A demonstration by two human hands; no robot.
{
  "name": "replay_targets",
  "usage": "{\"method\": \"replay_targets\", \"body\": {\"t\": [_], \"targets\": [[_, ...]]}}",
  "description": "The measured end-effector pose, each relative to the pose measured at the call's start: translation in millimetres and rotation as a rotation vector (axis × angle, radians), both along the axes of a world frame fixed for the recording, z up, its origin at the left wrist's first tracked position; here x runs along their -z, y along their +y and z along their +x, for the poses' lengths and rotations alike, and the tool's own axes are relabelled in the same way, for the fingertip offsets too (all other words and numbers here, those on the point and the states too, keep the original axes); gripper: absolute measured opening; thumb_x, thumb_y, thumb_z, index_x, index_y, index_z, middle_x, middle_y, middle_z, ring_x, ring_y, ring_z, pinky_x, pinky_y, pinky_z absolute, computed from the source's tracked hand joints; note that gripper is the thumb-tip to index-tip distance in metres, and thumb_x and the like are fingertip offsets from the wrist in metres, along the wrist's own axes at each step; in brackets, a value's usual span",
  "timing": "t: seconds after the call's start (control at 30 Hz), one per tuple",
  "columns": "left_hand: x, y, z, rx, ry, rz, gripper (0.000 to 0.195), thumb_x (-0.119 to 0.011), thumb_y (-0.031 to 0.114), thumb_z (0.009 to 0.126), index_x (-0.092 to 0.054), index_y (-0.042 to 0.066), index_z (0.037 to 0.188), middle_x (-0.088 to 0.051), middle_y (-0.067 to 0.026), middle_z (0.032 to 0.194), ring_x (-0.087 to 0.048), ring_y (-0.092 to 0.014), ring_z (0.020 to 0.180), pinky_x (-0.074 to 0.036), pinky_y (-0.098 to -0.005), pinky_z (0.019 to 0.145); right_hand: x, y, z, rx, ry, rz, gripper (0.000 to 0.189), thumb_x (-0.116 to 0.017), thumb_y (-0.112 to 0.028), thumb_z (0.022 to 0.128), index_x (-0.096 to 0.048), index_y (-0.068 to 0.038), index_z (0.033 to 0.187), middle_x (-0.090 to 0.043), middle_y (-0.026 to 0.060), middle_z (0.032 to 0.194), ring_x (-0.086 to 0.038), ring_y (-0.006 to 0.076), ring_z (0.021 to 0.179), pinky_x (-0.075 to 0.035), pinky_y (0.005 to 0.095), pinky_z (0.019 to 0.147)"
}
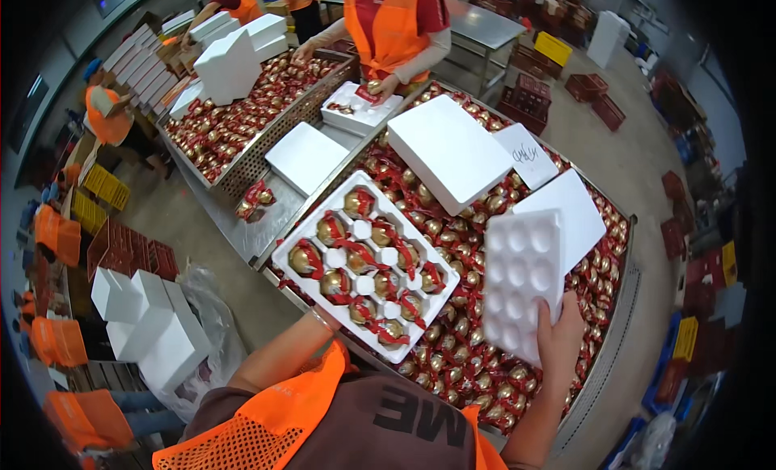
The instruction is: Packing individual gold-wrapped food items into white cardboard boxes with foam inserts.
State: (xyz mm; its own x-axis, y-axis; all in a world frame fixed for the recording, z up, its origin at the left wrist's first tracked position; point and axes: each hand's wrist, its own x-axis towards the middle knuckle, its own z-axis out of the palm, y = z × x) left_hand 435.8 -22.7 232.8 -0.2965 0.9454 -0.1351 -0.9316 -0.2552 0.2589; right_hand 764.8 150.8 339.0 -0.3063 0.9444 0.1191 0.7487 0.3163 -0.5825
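Observation:
A white foam box with round cells sits tilted before me, over the near left edge of a metal bin. Gold balls in red wrapping fill its cells. My left hand holds the box from beneath its near left side; the fingers are hidden, and a bracelet shows at the wrist. In my right hand is a white foam lid with rows of round hollows, gripped at its lower right edge. It hovers above the many wrapped balls in the bin.
White foam boxes and lids lie on the balls. Another closed box rests on the metal ledge beside loose wrapped balls. Opposite, a person in an orange vest handles a foam box. A second bin stands left.

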Motion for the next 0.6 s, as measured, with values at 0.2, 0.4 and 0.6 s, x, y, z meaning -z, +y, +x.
{"method": "replay_targets", "body": {"t": [0.2, 0.4, 0.6], "targets": [[14, 18, 40, 0.067, -0.063, 0.003, 0.081, -0.047, 0.062, 0.101, -0.032, 0.006, 0.158, -0.051, -0.0142, 0.152, -0.054, -0.033, 0.135, -0.040, -0.0504, 0.117, -21, -75, -89, -0.580, 0.060, 0.295, 0.048, -0.075, -0.017, 0.083, -0.060, -0.005, 0.127, -0.063, 0.0209, 0.120, -0.064, 0.0407, 0.099, -0.053, 0.0476, 0.086], [24, 36, 71, 0.118, -0.105, 0.002, 0.080, -0.047, 0.061, 0.101, -0.033, 0.006, 0.158, -0.051, -0.0139, 0.152, -0.054, -0.033, 0.135, -0.040, -0.0504, 0.117, 10, -45, -83, -0.704, 0.141, 0.287, 0.078, -0.082, -0.042, 0.080, -0.054, -0.004, 0.142, -0.045, 0.0275, 0.147, -0.047, 0.0453, 0.132, -0.039, 0.0544, 0.109], [35, 38, 85, 0.145, -0.126, -0.009, 0.078, -0.047, 0.060, 0.102, -0.034, 0.006, 0.157, -0.052, -0.0136, 0.151, -0.054, -0.033, 0.135, -0.040, -0.0503, 0.117, 22, -11, -96, -0.614, 0.004, 0.272, 0.098, -0.077, -0.060, 0.080, -0.044, 0.000, 0.151, -0.033, 0.0326, 0.155, -0.036, 0.0480, 0.142, -0.028, 0.0602, 0.116]]}}
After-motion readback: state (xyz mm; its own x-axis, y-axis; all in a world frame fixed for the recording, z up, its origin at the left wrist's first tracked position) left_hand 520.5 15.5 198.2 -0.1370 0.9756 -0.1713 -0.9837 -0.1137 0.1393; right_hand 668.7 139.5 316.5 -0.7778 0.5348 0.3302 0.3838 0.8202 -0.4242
